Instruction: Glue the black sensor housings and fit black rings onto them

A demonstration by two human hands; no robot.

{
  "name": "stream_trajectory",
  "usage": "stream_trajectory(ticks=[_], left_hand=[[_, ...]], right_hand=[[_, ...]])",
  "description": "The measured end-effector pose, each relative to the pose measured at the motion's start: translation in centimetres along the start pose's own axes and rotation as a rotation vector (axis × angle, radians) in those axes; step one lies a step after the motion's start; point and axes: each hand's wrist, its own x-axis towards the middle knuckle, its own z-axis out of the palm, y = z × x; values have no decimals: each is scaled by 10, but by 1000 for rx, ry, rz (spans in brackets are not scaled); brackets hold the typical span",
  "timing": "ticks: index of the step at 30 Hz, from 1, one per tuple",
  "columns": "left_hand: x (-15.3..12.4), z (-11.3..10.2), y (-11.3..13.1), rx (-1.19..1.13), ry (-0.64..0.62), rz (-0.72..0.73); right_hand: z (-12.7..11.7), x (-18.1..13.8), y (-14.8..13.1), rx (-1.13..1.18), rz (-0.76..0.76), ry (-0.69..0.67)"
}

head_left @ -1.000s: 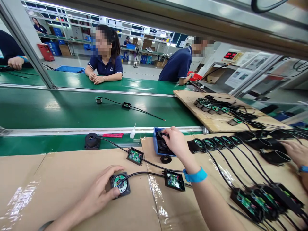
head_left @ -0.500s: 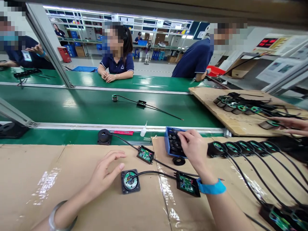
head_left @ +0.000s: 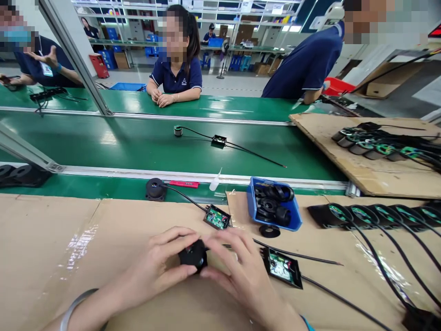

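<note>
Two bare hands meet over a small black speaker housing [head_left: 193,255] near the front of a cardboard-covered bench [head_left: 51,257]. The left hand [head_left: 156,266] and right hand [head_left: 241,271] both pinch the housing between fingertips. Just right lies an open circuit board box [head_left: 282,269] on a black cable [head_left: 310,255]. Farther back sits a blue tray [head_left: 294,216] of black parts, with a second circuit board [head_left: 217,217] to its left. Beyond runs a green conveyor belt [head_left: 120,147], where a seated co-worker [head_left: 177,69] rests folded hands.
</note>
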Motion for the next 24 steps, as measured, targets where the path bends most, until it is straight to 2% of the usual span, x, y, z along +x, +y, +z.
stream_trajectory(ticks=[3,6,9,15,20,24], left_hand=[[-4,8,-3,7,66,-70],[-5,14,-2,23,84,-89],[-6,17,1,63,96,-84],[-6,17,2,150,108,-33],[-6,21,-4,269,153,133],[-5,21,-5,317,141,169]], right_hand=[[11,-15,2,-49,164,-118],[23,-29,0,-13,225,-90],[30,-35,-3,-29,205,-8],[32,-35,-3,8,189,63],[34,-38,0,35,182,73],[35,-42,1,57,195,58]])
